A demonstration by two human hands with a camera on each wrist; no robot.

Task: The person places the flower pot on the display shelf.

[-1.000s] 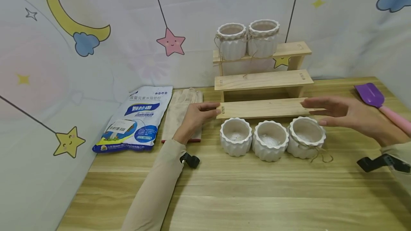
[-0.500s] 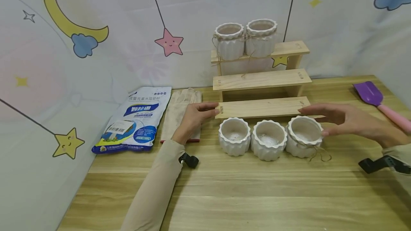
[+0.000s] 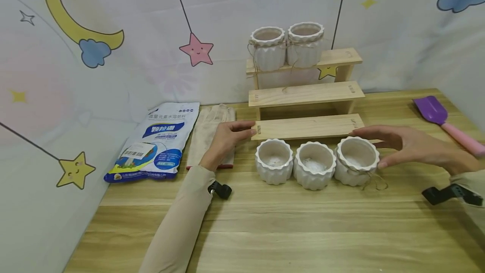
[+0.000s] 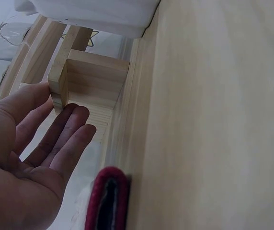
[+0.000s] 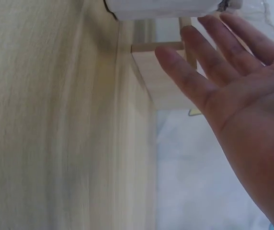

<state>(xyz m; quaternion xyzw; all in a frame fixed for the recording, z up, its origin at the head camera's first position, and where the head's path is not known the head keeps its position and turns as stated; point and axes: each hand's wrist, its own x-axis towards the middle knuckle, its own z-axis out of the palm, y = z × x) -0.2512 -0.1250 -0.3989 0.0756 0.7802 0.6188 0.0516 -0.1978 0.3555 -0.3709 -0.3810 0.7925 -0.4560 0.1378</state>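
Note:
Three white scalloped flower pots stand in a row on the table: a left pot point(image 3: 274, 174), a middle pot point(image 3: 315, 178) and a right pot point(image 3: 354, 176) with twine round it. Behind them is a three-tier wooden plant stand point(image 3: 307, 127). My left hand point(image 3: 227, 140) holds the left end of its lowest board, thumb and fingers at the edge. My right hand point(image 3: 409, 146) is around the right pot, thumb by its right side and fingers reaching behind the rim. In the right wrist view those fingers point(image 5: 213, 57) look straight; whether they press the pot is unclear.
Two twine-tied white pots point(image 3: 268, 54) stand on the top tier. Left of the stand lie a pair of cloth gloves point(image 3: 208, 134) and a fertilizer bag point(image 3: 155, 142). A purple shovel point(image 3: 432, 111) with a pink handle lies at the right. A printed cloth hangs behind.
My right hand has moved slightly left and down, closer around the right pot. The left hand stays at the board's end. The view has shifted a little.

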